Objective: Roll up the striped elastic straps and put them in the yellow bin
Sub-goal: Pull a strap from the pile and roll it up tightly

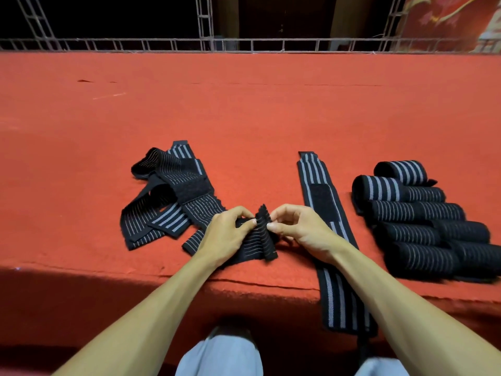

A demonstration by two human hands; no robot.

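A black strap with thin grey stripes [261, 240] lies in front of me on the red carpeted platform [244, 109]. Its near end stands folded up between my hands. My left hand [226, 234] pinches that fold from the left and my right hand [301, 229] pinches it from the right. To the left lies a tangled pile of unrolled straps [168, 194]. One long strap [322, 213] lies flat to the right and hangs over the platform's front edge. Several rolled straps [423, 221] sit in a group at the far right. No yellow bin is in view.
The platform's front edge [244, 280] runs just under my forearms, with a drop to the floor below. A metal truss rail [244, 46] lines the far edge. My knees in light trousers [219, 356] show at the bottom.
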